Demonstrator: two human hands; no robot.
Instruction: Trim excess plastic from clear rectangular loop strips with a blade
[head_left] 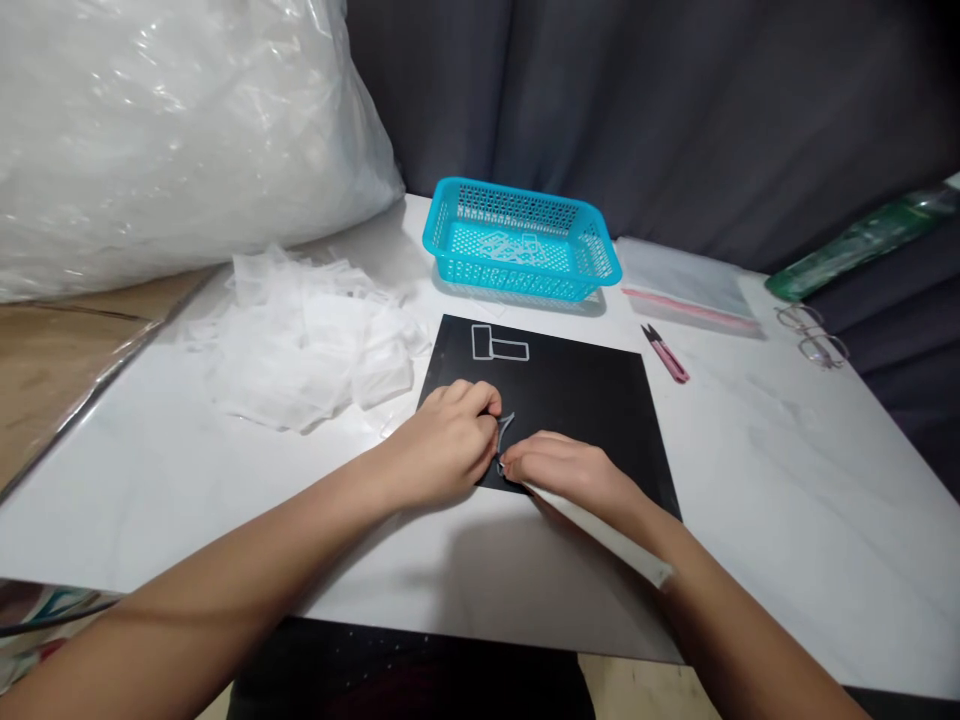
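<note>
Hands (450,445) w/ thin clear strip (504,432)

- The left hand (448,440) lies knuckles up, fingers curled inward, thumb and forefinger tips pinched together at its right edge.
- The right hand (566,470) lies low and flat, palm down, fingertips pinched and pointing left (tips nearly meeting the left hand's).
- Both bare forearms reach in from the lower corners, converging toward the middle.
</note>
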